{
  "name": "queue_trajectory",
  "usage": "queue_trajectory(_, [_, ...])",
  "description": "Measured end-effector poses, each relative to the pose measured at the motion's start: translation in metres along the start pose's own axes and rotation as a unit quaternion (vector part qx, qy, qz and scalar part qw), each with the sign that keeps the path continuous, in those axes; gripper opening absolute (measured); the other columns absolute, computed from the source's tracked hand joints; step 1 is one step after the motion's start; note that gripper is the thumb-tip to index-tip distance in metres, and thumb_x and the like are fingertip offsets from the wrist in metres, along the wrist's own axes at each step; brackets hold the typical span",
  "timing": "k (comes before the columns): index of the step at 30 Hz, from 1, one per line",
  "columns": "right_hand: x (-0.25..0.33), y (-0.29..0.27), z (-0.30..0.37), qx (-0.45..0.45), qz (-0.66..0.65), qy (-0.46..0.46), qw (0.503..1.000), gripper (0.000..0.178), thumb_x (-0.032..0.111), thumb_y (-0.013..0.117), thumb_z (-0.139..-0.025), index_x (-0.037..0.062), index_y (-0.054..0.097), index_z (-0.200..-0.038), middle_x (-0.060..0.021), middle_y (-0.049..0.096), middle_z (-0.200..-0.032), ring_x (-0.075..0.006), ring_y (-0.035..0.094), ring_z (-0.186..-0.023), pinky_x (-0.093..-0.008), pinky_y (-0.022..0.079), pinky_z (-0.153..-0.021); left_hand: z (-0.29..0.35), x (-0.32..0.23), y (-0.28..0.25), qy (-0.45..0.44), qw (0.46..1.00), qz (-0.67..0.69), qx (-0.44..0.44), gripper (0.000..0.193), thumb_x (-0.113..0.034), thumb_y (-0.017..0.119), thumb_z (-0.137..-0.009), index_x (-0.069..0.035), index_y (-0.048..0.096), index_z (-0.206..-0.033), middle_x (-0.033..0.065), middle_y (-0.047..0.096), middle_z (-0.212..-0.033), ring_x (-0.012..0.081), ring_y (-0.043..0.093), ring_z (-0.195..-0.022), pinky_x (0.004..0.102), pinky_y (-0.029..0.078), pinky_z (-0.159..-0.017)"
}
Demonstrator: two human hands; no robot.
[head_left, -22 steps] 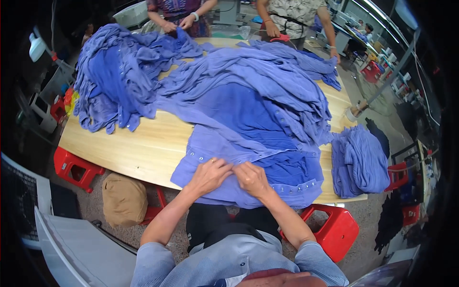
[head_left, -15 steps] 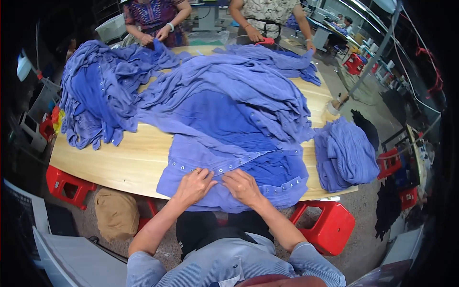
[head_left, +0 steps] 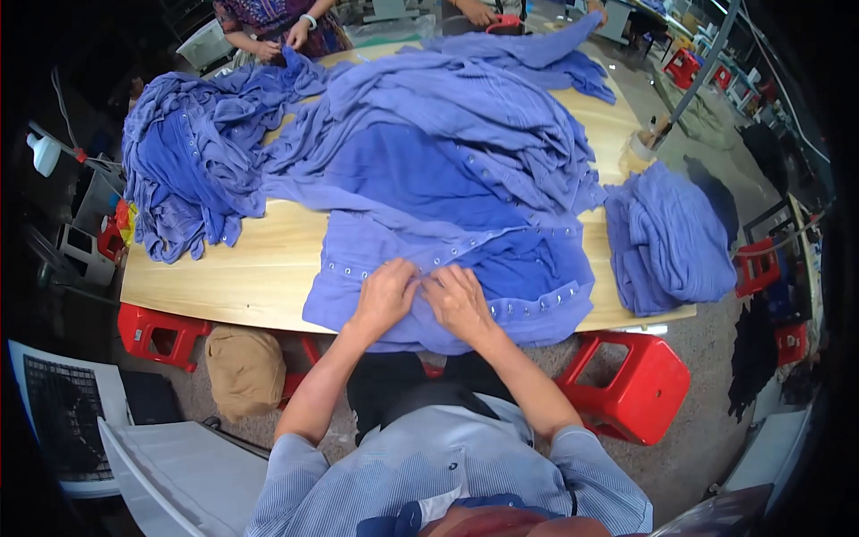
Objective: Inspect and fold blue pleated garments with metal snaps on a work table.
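"Red stools [head_left: 649, 394] stand around a pale wooden table [head_left: 206, 277]. What lies in front of the person?"

"Blue garment [head_left: 344, 237] with shiny snaps, spread at the near edge, right before the body."

"Which way does it point?"

"Away from the person, lengthwise, toward the heap of blue cloth [head_left: 501, 98] at mid-table; I can't tell where its far end stops. Its near end is spread wide, left to right. One snap row starts at the left, passes the hands and slants away to the right. Another follows the near right side, with darker cloth between."

"And the hands?"

"Left hand [head_left: 385, 294] and right hand [head_left: 459, 306] sit just beside each other, backs up, fingers bent and closed on the cloth by the slanting row. The tips are partly hidden. Both forearms rise from below, elbows wide, and lean inward."

"Anything to the right?"

"Folded blue stack [head_left: 671, 237], near the table's right end."
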State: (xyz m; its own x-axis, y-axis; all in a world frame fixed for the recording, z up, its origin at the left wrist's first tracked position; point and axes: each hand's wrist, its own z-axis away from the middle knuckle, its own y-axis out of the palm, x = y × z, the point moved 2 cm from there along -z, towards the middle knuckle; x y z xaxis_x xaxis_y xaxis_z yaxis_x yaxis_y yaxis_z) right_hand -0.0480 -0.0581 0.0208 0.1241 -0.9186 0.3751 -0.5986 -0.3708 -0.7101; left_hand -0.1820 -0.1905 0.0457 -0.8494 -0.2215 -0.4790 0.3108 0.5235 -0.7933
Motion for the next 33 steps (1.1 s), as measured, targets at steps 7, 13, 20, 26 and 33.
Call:
queue_trajectory(7, [-0.012,0.028,0.011,-0.064,0.008,-0.073,0.995,0.011,0.016,0.071,-0.088,0.0078,0.064,-0.083,-0.0123,0.063,-0.086,-0.0341,0.063,-0.083,-0.0496,0.047,-0.071,0.014,0.018,0.018,-0.065,0.997,0.037,0.020,0.020,-0.006,0.081,-0.088,-0.002,0.068,-0.102,0.0173,0.069,-0.095,0.0378,0.069,-0.087,0.0462,0.057,-0.080])
queue_trajectory(13, [0.010,0.021,0.005,-0.107,0.100,-0.077,0.986,0.009,0.015,0.068,-0.083,0.0098,0.061,-0.083,-0.0063,0.056,-0.088,-0.0249,0.063,-0.092,-0.0410,0.051,-0.078,0.010,0.028,0.005,-0.092,0.994,0.062,0.010,0.021,0.001,0.082,-0.086,-0.002,0.065,-0.097,0.0125,0.061,-0.080,0.0258,0.059,-0.072,0.0389,0.051,-0.069])
queue_trajectory(20, [-0.009,0.007,0.001,-0.026,-0.007,-0.038,0.999,0.008,0.008,0.072,-0.083,0.0065,0.070,-0.091,-0.0099,0.068,-0.089,-0.0317,0.067,-0.083,-0.0467,0.053,-0.074,-0.011,0.014,0.019,0.047,0.996,-0.020,-0.070,0.017,-0.010,0.077,-0.092,-0.005,0.067,-0.104,0.0188,0.069,-0.093,0.0432,0.070,-0.089,0.0532,0.056,-0.075])
queue_trajectory(26, [0.003,0.009,-0.004,-0.022,-0.007,-0.047,0.999,0.022,0.003,0.071,-0.080,0.0046,0.073,-0.102,-0.0099,0.067,-0.093,-0.0308,0.067,-0.090,-0.0457,0.053,-0.078,0.004,0.022,0.013,-0.014,0.997,-0.015,-0.072,0.030,0.000,0.071,-0.083,-0.006,0.070,-0.113,0.0173,0.071,-0.100,0.0422,0.072,-0.093,0.0512,0.058,-0.079])
queue_trajectory(33, [0.004,0.009,-0.001,0.005,-0.016,-0.038,0.999,0.014,0.006,0.080,-0.090,0.0037,0.076,-0.104,-0.0103,0.065,-0.085,-0.0308,0.067,-0.081,-0.0452,0.050,-0.073,0.016,0.015,0.019,0.006,0.996,0.042,-0.076,0.013,-0.010,0.077,-0.097,-0.006,0.074,-0.109,0.0140,0.071,-0.100,0.0386,0.072,-0.093,0.0472,0.059,-0.078])
